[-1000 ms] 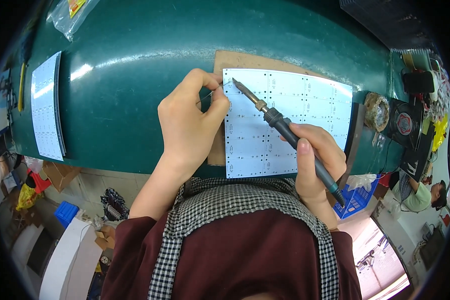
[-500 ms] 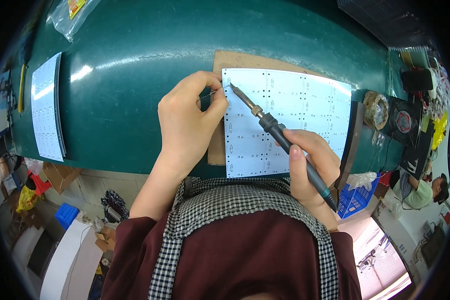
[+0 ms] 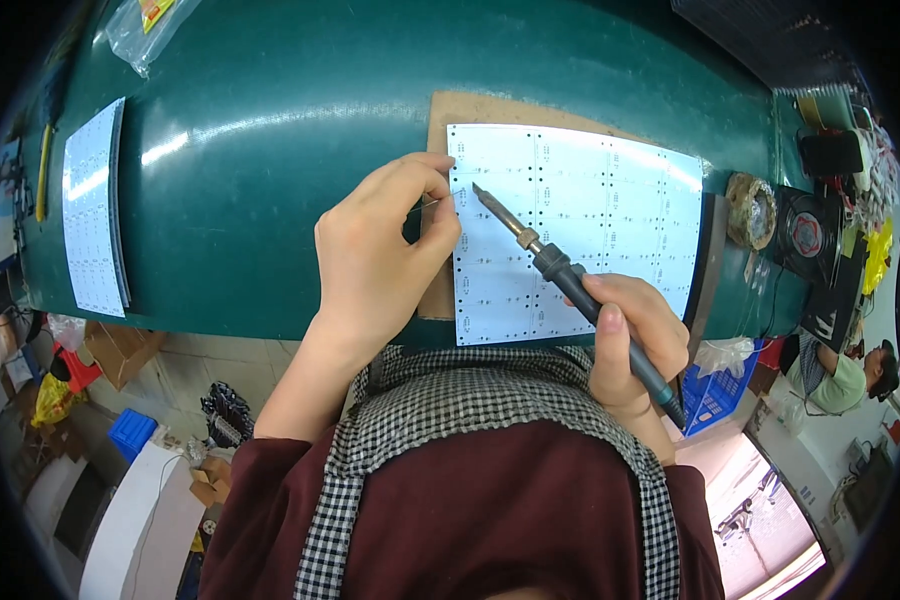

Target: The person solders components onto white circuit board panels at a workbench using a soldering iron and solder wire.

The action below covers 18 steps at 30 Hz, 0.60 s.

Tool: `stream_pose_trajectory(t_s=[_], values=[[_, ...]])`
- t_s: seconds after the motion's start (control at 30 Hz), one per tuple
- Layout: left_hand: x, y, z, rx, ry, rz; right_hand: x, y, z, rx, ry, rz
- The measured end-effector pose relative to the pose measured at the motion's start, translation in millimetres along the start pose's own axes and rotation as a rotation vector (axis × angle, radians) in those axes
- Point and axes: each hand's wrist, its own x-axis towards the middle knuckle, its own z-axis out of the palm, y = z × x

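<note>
A white printed circuit board panel [image 3: 575,235] lies on a piece of brown cardboard [image 3: 530,110] in front of me. Held like a pen in my right hand [image 3: 638,335] is a soldering iron [image 3: 570,275], its tip just over the board's upper left part. My left hand [image 3: 380,225] is at the board's left edge, thumb and forefinger pinching a thin solder wire [image 3: 432,203]. The wire's end reaches over the board toward the iron's tip, with a small gap seeming to lie between them.
A stack of similar white panels [image 3: 95,210] lies at the left of the green table [image 3: 270,190]. To the right stand a roll of tape [image 3: 751,211] and a black fan [image 3: 805,236]. A clear plastic bag [image 3: 142,35] lies far left; another person [image 3: 840,375] sits at far right.
The soldering iron's tip has moved slightly nearer to me and right, away from the upper left corner. The left hand has shifted a little the same way with the wire.
</note>
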Motion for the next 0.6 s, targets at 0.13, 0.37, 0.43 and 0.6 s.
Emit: stream_pose_trajectory(t_s=[0.13, 0.37, 0.43, 0.6], values=[[1.5, 2.1, 0.1, 0.014, -0.021, -0.039, -0.8, 1.5, 2.0, 0.005, -0.015, 0.004], [-2.6, 3.7, 2.9, 0.041, 0.011, 0.003, -2.1, 0.4, 4.3, 0.001, -0.02, -0.013], [-3.5, 6.8, 1.9, 0.053, -0.017, -0.039, -3.5, -0.6, 4.4, -0.021, -0.02, -0.057], [-9.3, 2.1, -2.1, 0.05, -0.046, 0.014, -11.4, -2.5, 1.8, -0.058, -0.026, -0.097]])
